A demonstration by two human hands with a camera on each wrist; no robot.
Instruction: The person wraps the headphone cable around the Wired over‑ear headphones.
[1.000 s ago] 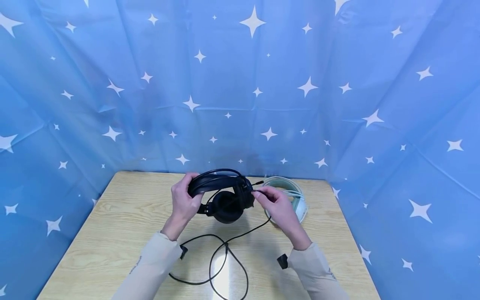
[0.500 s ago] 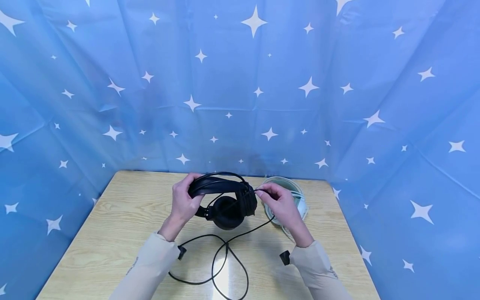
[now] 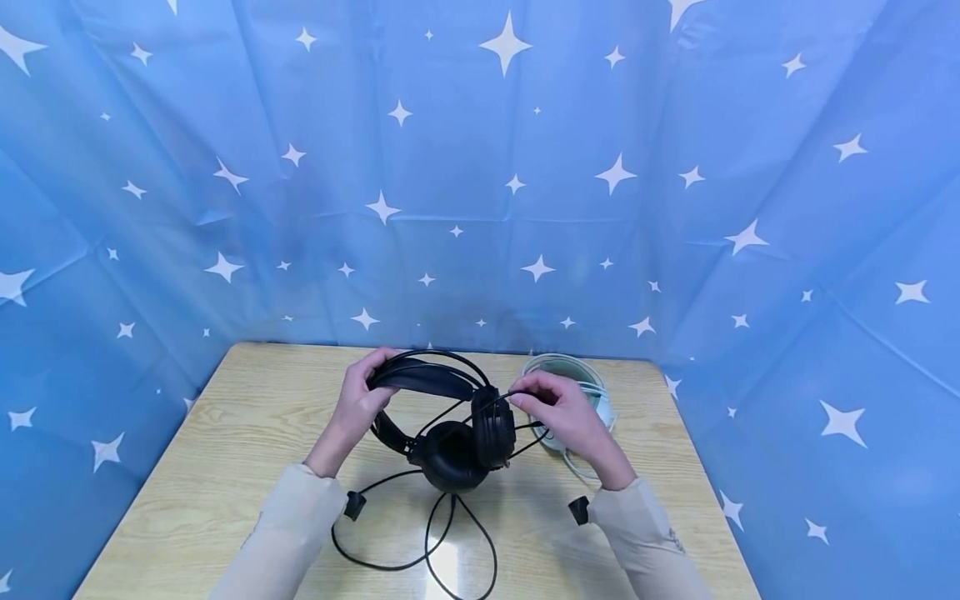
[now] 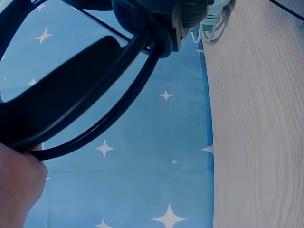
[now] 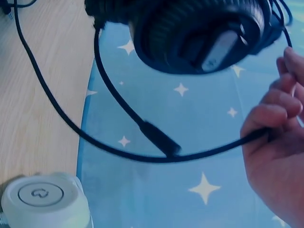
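Note:
A black headset (image 3: pixel 492 429) is held above the table, its ear cups hanging lower than its headband. My left hand (image 3: pixel 358 408) grips the headband at its left end; part of that hand shows beneath the band in the left wrist view. Beside the right ear cup, my right hand (image 3: pixel 566 421) pinches the headset's black cable (image 5: pixel 118 153) between thumb and fingers. The cable also passes through the curled fingers in the right wrist view. There a microphone boom (image 5: pixel 159 137) hangs from the ear cup, crossing close to the cable.
Pale mint headphones (image 3: pixel 602 408) with a coiled white cable lie behind my right hand. Loops of black cable (image 3: pixel 375 568) spread over the wooden table (image 3: pixel 195 483). A small black block sits by each sleeve cuff. A blue star-patterned curtain (image 3: pixel 450 167) surrounds the table's back and sides.
The headset's ear cups have dropped lower and closer to me, and the headband now tilts down to the right. My left hand has shifted slightly left; my right hand keeps hold of the cable.

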